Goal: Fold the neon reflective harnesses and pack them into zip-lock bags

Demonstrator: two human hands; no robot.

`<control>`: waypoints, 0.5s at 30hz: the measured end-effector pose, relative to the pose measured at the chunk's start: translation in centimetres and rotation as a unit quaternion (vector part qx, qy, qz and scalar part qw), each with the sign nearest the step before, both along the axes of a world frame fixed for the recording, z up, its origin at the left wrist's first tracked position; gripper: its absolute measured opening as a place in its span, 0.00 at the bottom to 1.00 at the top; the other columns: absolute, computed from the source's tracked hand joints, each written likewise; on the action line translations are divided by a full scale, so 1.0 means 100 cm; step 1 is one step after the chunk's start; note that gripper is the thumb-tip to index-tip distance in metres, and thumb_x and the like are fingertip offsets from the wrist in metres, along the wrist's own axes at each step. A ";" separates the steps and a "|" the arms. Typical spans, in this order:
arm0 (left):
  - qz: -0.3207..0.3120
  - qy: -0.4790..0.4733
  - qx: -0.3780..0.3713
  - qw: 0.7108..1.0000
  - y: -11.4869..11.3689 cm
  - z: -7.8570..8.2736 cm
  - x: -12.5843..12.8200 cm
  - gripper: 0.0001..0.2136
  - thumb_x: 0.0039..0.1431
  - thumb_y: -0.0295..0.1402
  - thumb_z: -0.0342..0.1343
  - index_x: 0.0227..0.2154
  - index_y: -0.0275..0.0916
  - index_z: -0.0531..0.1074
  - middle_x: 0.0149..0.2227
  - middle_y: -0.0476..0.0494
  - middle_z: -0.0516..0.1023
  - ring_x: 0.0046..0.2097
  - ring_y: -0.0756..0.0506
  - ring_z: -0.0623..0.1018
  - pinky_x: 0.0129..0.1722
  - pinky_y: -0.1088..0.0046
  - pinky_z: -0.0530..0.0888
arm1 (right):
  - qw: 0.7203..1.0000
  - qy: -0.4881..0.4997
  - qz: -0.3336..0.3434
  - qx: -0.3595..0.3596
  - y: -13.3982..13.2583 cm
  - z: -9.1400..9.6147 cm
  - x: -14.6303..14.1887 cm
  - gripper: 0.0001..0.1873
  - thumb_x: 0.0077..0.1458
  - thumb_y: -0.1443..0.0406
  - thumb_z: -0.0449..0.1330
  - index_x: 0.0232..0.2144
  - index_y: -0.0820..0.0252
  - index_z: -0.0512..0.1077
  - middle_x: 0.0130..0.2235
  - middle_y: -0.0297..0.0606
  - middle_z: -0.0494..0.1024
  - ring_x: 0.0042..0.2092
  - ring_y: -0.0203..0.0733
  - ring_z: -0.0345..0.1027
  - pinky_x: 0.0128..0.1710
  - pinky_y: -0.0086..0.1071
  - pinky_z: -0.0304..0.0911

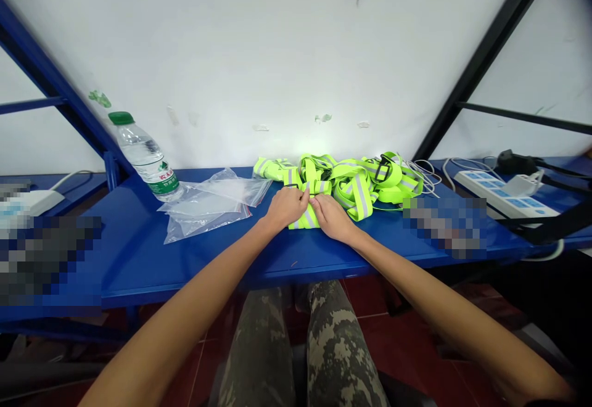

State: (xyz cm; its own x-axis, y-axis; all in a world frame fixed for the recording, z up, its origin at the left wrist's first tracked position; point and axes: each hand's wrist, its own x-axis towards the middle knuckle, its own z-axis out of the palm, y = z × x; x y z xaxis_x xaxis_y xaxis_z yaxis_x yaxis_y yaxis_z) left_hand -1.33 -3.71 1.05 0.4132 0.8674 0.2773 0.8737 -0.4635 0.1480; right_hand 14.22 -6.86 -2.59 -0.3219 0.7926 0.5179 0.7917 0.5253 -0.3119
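A heap of neon yellow straps with grey reflective stripes [356,182] lies on the blue table [194,259] against the white wall. My left hand [287,206] and my right hand [330,217] meet at the near edge of the heap. Both have their fingers pinched on a folded piece of the yellow strap [305,219], which rests on the table between them. A black buckle [383,166] shows in the heap to the right.
Clear plastic zip bags [208,206] lie left of the hands. A water bottle with a green cap [145,157] stands behind them. A white power strip [504,194] and white cables [430,172] sit at the right. Black and blue frame bars slant up on both sides.
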 end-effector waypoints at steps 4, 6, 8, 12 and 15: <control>0.027 -0.008 0.020 0.999 -0.006 -0.002 0.002 0.29 0.71 0.44 0.34 0.34 0.36 0.80 0.37 0.34 0.82 0.40 0.40 0.81 0.38 0.67 0.70 | 1.000 0.003 -0.021 0.017 -0.005 0.003 -0.003 0.23 0.70 0.60 0.39 0.35 0.60 0.71 0.37 0.47 0.71 0.42 0.49 0.66 0.46 0.43 0.63; 0.031 -0.014 0.024 0.999 -0.008 -0.002 0.004 0.27 0.71 0.43 0.34 0.35 0.37 0.79 0.38 0.36 0.82 0.40 0.40 0.80 0.38 0.67 0.70 | 0.998 -0.007 -0.029 0.047 -0.009 0.004 -0.005 0.22 0.69 0.61 0.41 0.40 0.62 0.73 0.42 0.49 0.72 0.45 0.50 0.66 0.48 0.45 0.63; 0.028 -0.022 0.035 0.999 -0.009 -0.002 0.004 0.24 0.71 0.41 0.36 0.37 0.38 0.77 0.39 0.37 0.81 0.43 0.41 0.79 0.40 0.68 0.70 | 0.996 -0.024 -0.036 0.081 -0.014 0.005 -0.006 0.20 0.69 0.63 0.43 0.47 0.64 0.73 0.47 0.51 0.73 0.49 0.52 0.65 0.50 0.46 0.63; 0.039 -0.031 0.060 0.997 -0.008 -0.001 0.004 0.18 0.70 0.38 0.40 0.40 0.37 0.74 0.43 0.38 0.80 0.48 0.42 0.77 0.44 0.69 0.70 | 0.990 -0.067 -0.028 0.120 -0.027 0.007 -0.007 0.21 0.68 0.63 0.45 0.54 0.69 0.70 0.51 0.53 0.73 0.53 0.55 0.64 0.54 0.48 0.62; 0.070 -0.021 0.019 0.997 -0.003 -0.001 0.005 0.16 0.69 0.39 0.42 0.43 0.38 0.74 0.42 0.38 0.81 0.45 0.40 0.79 0.41 0.67 0.71 | 0.988 -0.101 0.018 0.119 -0.034 0.009 -0.004 0.28 0.65 0.55 0.51 0.59 0.70 0.65 0.53 0.55 0.73 0.55 0.57 0.64 0.57 0.50 0.61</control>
State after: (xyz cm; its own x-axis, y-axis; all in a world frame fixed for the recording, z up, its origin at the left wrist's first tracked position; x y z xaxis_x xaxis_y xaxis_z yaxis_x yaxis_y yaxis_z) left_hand -0.83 -4.01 0.96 0.2769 0.9043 0.3248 0.9232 -0.3441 0.1710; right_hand 13.84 -10.23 -1.72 -0.4638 0.6418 0.6107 0.8045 0.5938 -0.0129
